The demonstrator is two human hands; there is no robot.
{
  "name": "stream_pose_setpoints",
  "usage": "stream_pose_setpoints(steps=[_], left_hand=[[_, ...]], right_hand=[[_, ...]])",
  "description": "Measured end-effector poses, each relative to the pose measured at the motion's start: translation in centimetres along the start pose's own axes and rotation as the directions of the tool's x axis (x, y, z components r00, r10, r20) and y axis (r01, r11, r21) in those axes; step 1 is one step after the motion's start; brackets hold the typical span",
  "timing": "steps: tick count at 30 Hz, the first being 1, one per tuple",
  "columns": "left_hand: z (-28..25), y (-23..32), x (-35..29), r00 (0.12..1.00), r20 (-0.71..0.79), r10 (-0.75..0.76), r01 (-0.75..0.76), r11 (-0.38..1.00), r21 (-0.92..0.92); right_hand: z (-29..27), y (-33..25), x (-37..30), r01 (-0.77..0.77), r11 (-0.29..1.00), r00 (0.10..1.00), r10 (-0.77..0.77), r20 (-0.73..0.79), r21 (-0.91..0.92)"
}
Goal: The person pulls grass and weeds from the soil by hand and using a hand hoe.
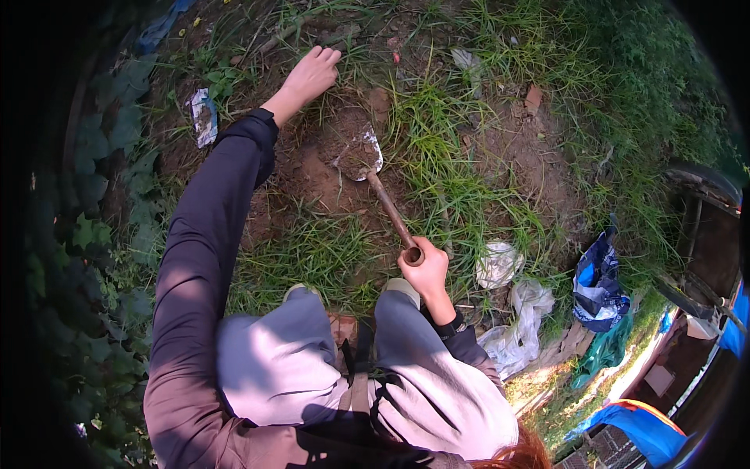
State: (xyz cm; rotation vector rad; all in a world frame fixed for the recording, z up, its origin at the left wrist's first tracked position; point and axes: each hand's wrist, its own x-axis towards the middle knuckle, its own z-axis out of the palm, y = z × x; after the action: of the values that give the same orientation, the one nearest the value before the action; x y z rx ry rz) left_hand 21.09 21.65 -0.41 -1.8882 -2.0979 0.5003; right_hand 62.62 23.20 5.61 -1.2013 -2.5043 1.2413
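My right hand (426, 273) is wrapped round the end of a rusty, hollow pipe handle belonging to a hand trowel (391, 209). The trowel points away from me, and its worn metal blade lies low against the brown soil (316, 168) with dirt and dry stalks on it. Farther off and to the left, my left hand (311, 76) reaches down to the ground beyond the blade. Its fingers are curled together at some grass and twigs; what they pinch, if anything, is hidden.
Grass tufts (430, 148) grow right of the trowel. A crumpled wrapper (204, 117) lies left of my left arm. White plastic bags (522, 316) and a blue-and-white bag (598, 285) lie at right, near a wheeled cart (715, 234). Leafy vines (94, 313) line the left side.
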Motion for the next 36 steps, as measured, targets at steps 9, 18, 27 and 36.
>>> stream_pose_setpoints(steps=[9, 18, 27, 36], left_hand=[[0.1, -1.7, -3.8, 0.967, 0.071, -0.246, 0.251, 0.853, -0.458], [0.4, -3.0, -7.0, 0.946, 0.011, -0.323, 0.297, 0.857, -0.421], [1.5, -2.3, -9.5, 0.943, 0.020, -0.332, 0.302, 0.828, -0.472], [0.5, -0.1, -9.2, 0.972, 0.139, -0.187, 0.231, 0.849, -0.476]], right_hand=[[1.6, -0.4, 7.0, 0.077, 0.997, 0.996, -0.076, -0.041, 0.029], [1.1, -1.1, 7.3, -0.002, 1.000, 0.996, -0.001, 0.085, 0.030], [1.2, -3.3, 10.5, -0.017, 0.995, 0.996, 0.009, 0.084, 0.098], [1.9, -1.6, 6.4, 0.003, 0.996, 0.998, -0.009, 0.064, 0.089]])
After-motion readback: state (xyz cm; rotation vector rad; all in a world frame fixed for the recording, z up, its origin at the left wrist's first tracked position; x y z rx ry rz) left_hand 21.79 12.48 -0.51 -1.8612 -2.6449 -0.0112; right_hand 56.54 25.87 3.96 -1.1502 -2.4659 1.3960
